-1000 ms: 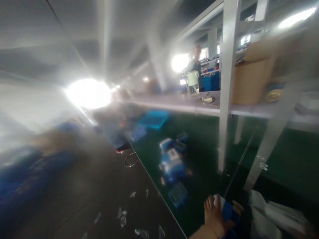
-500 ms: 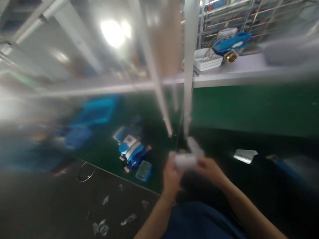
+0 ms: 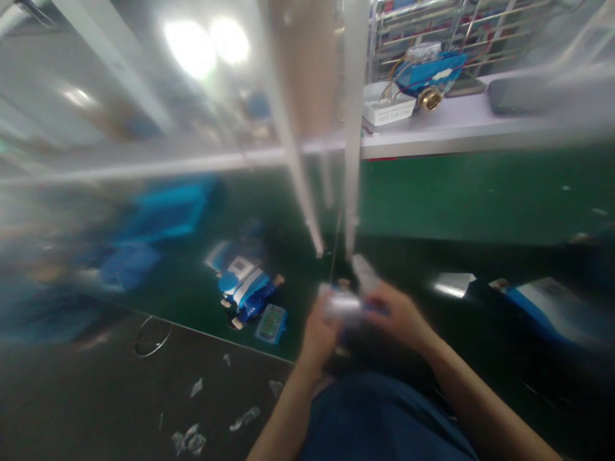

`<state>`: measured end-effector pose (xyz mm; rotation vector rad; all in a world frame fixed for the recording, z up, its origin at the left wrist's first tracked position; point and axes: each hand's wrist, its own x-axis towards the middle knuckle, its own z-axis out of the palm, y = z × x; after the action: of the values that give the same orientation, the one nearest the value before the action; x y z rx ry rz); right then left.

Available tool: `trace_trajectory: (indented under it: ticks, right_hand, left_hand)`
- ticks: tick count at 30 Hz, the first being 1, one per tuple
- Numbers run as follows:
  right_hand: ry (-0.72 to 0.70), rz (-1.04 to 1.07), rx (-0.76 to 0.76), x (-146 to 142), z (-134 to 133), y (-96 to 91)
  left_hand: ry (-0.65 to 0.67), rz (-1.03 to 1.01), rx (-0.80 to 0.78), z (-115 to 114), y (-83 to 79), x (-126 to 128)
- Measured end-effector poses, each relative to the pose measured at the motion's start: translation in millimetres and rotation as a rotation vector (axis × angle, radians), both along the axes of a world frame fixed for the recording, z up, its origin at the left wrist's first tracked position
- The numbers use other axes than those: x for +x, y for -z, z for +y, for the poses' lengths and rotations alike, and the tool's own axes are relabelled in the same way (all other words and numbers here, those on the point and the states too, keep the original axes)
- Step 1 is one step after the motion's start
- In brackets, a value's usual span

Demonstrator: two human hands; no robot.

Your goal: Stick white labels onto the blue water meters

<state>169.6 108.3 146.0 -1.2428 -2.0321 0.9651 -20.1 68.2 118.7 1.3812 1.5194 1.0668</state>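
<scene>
My left hand (image 3: 318,333) and my right hand (image 3: 398,315) meet over the dark green bench, both closed round a small white and blue part (image 3: 346,305) that is smeared by motion. A white strip (image 3: 365,273) sticks up from between them. To their left on the bench lies a blue and white meter-like device (image 3: 244,286) with a small green-faced module (image 3: 271,323) beside it.
White frame posts (image 3: 353,121) rise just behind my hands and carry a pale shelf (image 3: 461,128) with a white box and a blue brass-fitted unit (image 3: 425,73). A blue and white flat unit (image 3: 548,301) lies at right. Scraps of clear film (image 3: 189,438) and a wire ring (image 3: 152,335) lie at lower left.
The camera swung from the far hall down to the bench. Both hands came together on the small part, and since half a second ago they shifted slightly.
</scene>
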Motion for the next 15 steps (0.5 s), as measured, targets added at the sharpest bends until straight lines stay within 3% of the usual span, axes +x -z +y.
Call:
trace_trajectory:
  ticks: [3,8,11,15]
  right_hand:
    - [-0.009,0.052,0.014,5,5,-7.9]
    - [-0.387,0.122,-0.175,-5,4,-11.2]
    - [-0.416,-0.010,-0.321,-11,0,-0.5]
    - [-0.527,-0.009,-0.539,-10,8,33.0]
  left_hand:
    - [0.251,0.015,0.001,0,-13.2,-6]
    - [0.632,-0.047,-0.065,-1,-45.2,-8]
    - [0.654,-0.101,-0.070,-2,-55.8,-13]
    - [0.561,-0.079,-0.048,4,-51.3,-21]
